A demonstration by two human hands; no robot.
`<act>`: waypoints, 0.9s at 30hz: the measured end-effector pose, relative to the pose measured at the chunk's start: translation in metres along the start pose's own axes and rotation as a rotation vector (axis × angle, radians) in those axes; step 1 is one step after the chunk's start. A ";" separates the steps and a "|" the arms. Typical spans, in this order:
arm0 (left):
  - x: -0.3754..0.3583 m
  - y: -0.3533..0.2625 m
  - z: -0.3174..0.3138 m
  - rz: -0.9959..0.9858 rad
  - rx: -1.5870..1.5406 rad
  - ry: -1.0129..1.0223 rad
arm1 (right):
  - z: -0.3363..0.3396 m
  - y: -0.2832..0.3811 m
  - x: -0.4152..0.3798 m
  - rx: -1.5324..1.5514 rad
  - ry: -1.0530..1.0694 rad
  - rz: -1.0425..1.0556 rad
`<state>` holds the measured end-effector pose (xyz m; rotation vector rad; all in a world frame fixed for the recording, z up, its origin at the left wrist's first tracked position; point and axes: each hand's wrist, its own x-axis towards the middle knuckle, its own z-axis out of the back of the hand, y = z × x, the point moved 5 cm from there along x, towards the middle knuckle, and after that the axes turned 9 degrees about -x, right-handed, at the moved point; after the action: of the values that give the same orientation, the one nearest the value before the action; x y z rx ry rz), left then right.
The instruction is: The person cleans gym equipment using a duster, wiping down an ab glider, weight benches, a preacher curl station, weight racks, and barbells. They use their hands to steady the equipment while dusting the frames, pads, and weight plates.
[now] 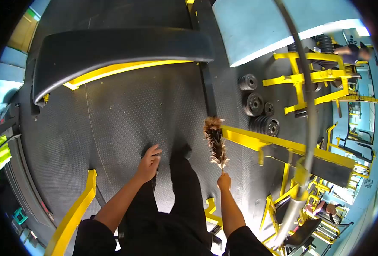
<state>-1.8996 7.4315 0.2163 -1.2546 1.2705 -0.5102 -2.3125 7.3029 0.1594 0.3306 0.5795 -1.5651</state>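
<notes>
My right hand [224,182] is closed round the lower end of a brown feather duster [216,143]. The duster's top lies against the yellow and black frame [240,137] of the gym equipment, near where it meets a black beam [209,91]. Over the dark floor, in front of my legs, my left hand [148,164] is held with its fingers apart and nothing in it. Beyond both hands stands a black padded bench [120,45] with a yellow frame under its edge.
Weight plates [254,104] stand on the floor at the right. A metal bar [310,115] runs down the right side. Yellow machines [321,77] fill the far right, with people near them. A yellow post [75,213] rises at the lower left, beside a treadmill [26,179].
</notes>
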 end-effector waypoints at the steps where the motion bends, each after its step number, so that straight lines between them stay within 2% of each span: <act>1: -0.003 0.013 0.022 0.009 0.037 -0.025 | -0.034 0.005 0.016 -0.051 0.041 0.077; 3: -0.011 0.041 0.056 0.042 0.063 -0.052 | -0.060 0.038 0.043 -0.162 0.235 0.089; 5: -0.019 0.056 0.090 0.090 0.067 -0.157 | -0.098 0.066 0.077 -0.269 0.360 0.301; 6: -0.021 0.065 0.104 0.139 0.030 -0.176 | -0.095 0.079 0.078 -0.269 0.368 0.291; 8: -0.020 0.072 0.119 0.077 0.022 -0.190 | -0.079 0.105 0.065 0.247 0.683 -0.085; 9: -0.017 0.065 0.123 0.010 0.013 -0.214 | -0.057 0.117 0.053 0.263 0.657 -0.089; 11: -0.006 0.043 0.120 0.019 -0.028 -0.172 | -0.001 0.133 0.025 0.932 0.403 -0.323; 12: 0.001 0.032 0.116 0.058 -0.064 -0.147 | 0.025 0.138 0.013 0.957 0.371 -0.317; 15: 0.027 -0.014 0.095 0.005 -0.087 -0.059 | 0.100 0.135 -0.045 0.996 0.340 -0.452; 17: 0.042 -0.052 0.079 -0.034 -0.059 0.006 | 0.168 0.141 -0.093 1.233 0.136 -0.396; 19: 0.056 -0.086 0.064 -0.072 -0.021 0.049 | 0.205 0.141 -0.134 1.479 0.054 -0.303; 20: 0.064 -0.099 0.055 -0.080 -0.064 0.101 | 0.223 0.145 -0.157 1.577 -0.036 -0.362; 22: 0.073 -0.139 0.029 -0.053 -0.130 0.184 | 0.241 0.161 -0.189 1.704 -0.145 -0.422; 23: 0.076 -0.151 0.016 -0.067 -0.114 0.206 | 0.242 0.174 -0.201 1.756 -0.105 -0.414; 25: 0.083 -0.179 -0.013 -0.163 -0.185 0.378 | 0.238 0.199 -0.209 1.832 -0.075 -0.386; 27: 0.085 -0.209 -0.031 -0.183 -0.072 0.451 | 0.229 0.224 -0.200 1.817 -0.153 -0.435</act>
<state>-1.8323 7.2795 0.3725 -1.3701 1.5638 -0.9245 -2.0424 7.3454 0.4205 1.4485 -1.1540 -2.1164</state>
